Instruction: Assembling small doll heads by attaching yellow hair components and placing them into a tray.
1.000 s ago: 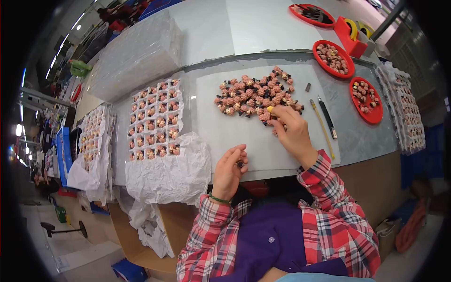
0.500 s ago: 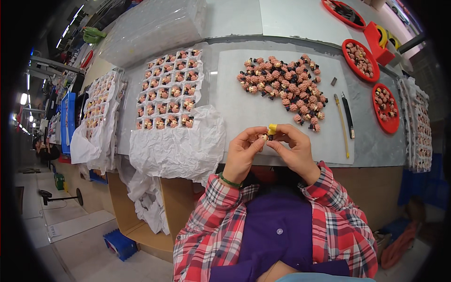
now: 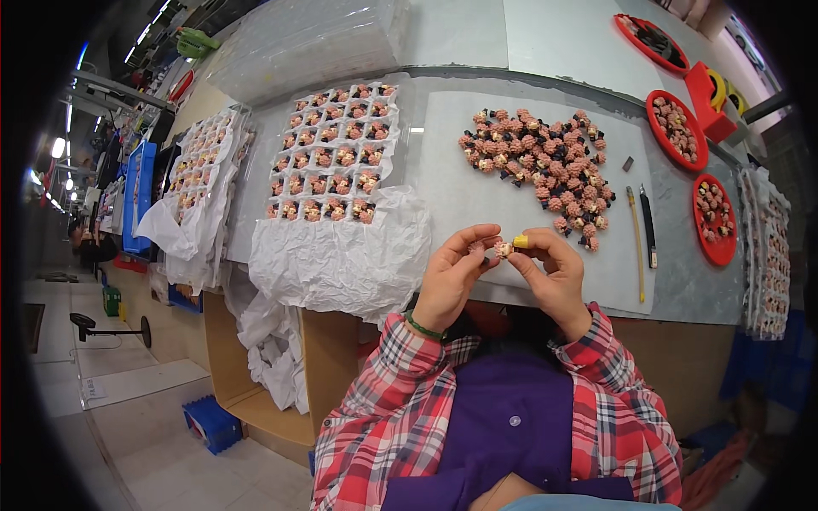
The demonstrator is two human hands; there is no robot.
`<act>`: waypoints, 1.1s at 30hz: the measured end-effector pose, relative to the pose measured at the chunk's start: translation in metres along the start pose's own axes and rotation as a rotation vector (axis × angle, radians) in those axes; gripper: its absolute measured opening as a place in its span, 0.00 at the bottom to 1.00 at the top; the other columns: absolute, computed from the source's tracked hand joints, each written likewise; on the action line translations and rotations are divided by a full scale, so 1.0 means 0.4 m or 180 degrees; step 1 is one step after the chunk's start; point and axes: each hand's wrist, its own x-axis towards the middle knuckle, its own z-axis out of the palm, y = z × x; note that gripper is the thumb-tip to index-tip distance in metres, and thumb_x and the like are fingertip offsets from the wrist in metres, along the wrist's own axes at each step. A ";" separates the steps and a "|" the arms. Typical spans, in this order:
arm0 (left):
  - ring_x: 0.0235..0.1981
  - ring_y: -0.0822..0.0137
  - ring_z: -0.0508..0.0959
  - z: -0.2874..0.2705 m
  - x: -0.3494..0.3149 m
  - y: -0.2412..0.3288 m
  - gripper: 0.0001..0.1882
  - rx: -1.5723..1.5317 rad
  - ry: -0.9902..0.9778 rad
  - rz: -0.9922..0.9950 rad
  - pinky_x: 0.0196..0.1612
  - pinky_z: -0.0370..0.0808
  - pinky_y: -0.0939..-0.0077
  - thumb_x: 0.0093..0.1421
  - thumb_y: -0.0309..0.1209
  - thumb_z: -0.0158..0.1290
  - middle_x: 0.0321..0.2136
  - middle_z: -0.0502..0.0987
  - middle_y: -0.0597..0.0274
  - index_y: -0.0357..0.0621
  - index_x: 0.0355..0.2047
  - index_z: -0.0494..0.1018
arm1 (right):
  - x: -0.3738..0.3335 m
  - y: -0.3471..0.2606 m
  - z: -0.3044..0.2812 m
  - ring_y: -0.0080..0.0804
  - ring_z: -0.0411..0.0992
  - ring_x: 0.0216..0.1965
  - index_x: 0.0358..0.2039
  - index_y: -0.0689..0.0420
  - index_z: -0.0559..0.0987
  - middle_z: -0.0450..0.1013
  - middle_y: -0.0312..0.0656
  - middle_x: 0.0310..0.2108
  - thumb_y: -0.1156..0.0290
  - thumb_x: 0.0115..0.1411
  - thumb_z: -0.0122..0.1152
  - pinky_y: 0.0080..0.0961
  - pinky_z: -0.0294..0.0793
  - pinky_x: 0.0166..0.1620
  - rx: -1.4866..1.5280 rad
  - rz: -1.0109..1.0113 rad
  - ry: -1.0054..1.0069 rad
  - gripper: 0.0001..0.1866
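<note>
In front of me I hold a small figurine (image 3: 503, 249) with pink curly hair and a pale face. The thumb and forefinger of my right hand (image 3: 554, 274) are closed on it, and a yellow finger cover (image 3: 520, 242) sits on that forefinger. My left hand (image 3: 452, 277) is pinched at the figurine's left side; its fingertips partly hide the lower part. Beyond my hands lies a loose pile of similar figurines (image 3: 550, 166), pink with black parts, on a white sheet (image 3: 443, 187). To the left, a compartment tray (image 3: 328, 157) holds rows of them.
Crumpled white paper (image 3: 341, 255) hangs over the table edge. A second filled tray (image 3: 200, 162) stands farther left, clear plastic trays (image 3: 311, 47) behind. At right lie a thin yellow stick (image 3: 636, 247), a black craft knife (image 3: 648, 226) and red bowls (image 3: 714, 220) with parts.
The view has shifted, so the table's things sit farther right. Between my fingers the figurine has turned, with more of its pink hair now showing.
</note>
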 end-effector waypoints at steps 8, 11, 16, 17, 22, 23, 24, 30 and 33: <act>0.49 0.70 0.68 -0.050 -0.012 -0.004 0.18 0.1224 -0.0159 0.0668 0.49 0.70 0.76 0.59 0.21 0.48 0.50 0.64 0.58 0.34 0.51 0.65 | 0.023 -0.025 0.021 0.23 0.71 0.33 0.33 0.66 0.75 0.70 0.40 0.33 0.82 0.54 0.58 0.17 0.72 0.37 0.0460 0.0595 -0.0303 0.06; 0.49 0.70 0.67 -0.017 -0.028 -0.013 0.22 0.1504 -0.0379 0.0878 0.48 0.69 0.78 0.57 0.19 0.50 0.46 0.64 0.60 0.34 0.53 0.63 | 0.018 -0.017 0.034 0.21 0.71 0.32 0.33 0.66 0.75 0.70 0.39 0.32 0.82 0.53 0.58 0.17 0.73 0.35 0.0533 0.0609 -0.0232 0.06; 0.49 0.70 0.67 -0.029 -0.074 0.034 0.25 0.1881 -0.0247 0.0866 0.50 0.68 0.77 0.56 0.18 0.51 0.45 0.64 0.61 0.36 0.55 0.62 | 0.013 -0.015 0.058 0.22 0.70 0.32 0.34 0.66 0.75 0.69 0.39 0.33 0.78 0.57 0.55 0.16 0.72 0.35 0.0480 0.0618 -0.0363 0.05; 0.49 0.71 0.67 -0.031 -0.082 0.048 0.25 0.1868 -0.0340 0.0960 0.50 0.68 0.77 0.56 0.18 0.51 0.45 0.64 0.61 0.36 0.55 0.62 | 0.015 -0.025 0.068 0.22 0.70 0.32 0.34 0.66 0.75 0.69 0.39 0.33 0.78 0.57 0.55 0.16 0.72 0.35 0.0510 0.0597 -0.0421 0.05; 0.34 0.70 0.73 -0.168 -0.132 0.256 0.25 0.3308 0.1431 0.2113 0.40 0.72 0.77 0.52 0.22 0.53 0.33 0.74 0.57 0.34 0.52 0.65 | 0.021 -0.033 0.078 0.21 0.68 0.30 0.35 0.65 0.74 0.69 0.38 0.32 0.74 0.61 0.51 0.16 0.69 0.32 0.0331 0.0604 -0.0410 0.07; 0.34 0.65 0.73 -0.207 -0.142 0.309 0.24 0.3825 0.1873 0.2225 0.41 0.71 0.73 0.52 0.22 0.52 0.33 0.74 0.54 0.34 0.51 0.65 | 0.022 -0.034 0.074 0.21 0.68 0.30 0.35 0.65 0.74 0.69 0.38 0.32 0.74 0.61 0.51 0.16 0.69 0.31 0.0286 0.0643 -0.0419 0.08; 0.33 0.60 0.74 -0.258 -0.152 0.353 0.23 0.4338 0.2329 0.2324 0.41 0.70 0.69 0.51 0.23 0.52 0.34 0.74 0.51 0.33 0.50 0.66 | 0.022 -0.031 0.073 0.21 0.68 0.30 0.35 0.65 0.74 0.69 0.38 0.32 0.74 0.61 0.51 0.16 0.69 0.31 0.0304 0.0616 -0.0426 0.08; 0.40 0.47 0.70 -0.538 -0.160 0.429 0.21 0.5480 0.3179 0.1651 0.47 0.63 0.61 0.50 0.23 0.49 0.37 0.73 0.46 0.29 0.46 0.66 | 0.019 -0.027 0.086 0.19 0.68 0.28 0.33 0.64 0.75 0.70 0.36 0.29 0.73 0.61 0.51 0.15 0.69 0.31 0.0319 0.0706 -0.0473 0.07; 0.41 0.46 0.69 -0.569 -0.137 0.414 0.20 0.5807 0.3117 0.1640 0.47 0.64 0.64 0.50 0.23 0.49 0.40 0.72 0.47 0.30 0.45 0.67 | 0.021 -0.024 0.077 0.19 0.68 0.28 0.33 0.64 0.75 0.70 0.36 0.28 0.73 0.61 0.51 0.15 0.69 0.31 0.0335 0.0777 -0.0492 0.07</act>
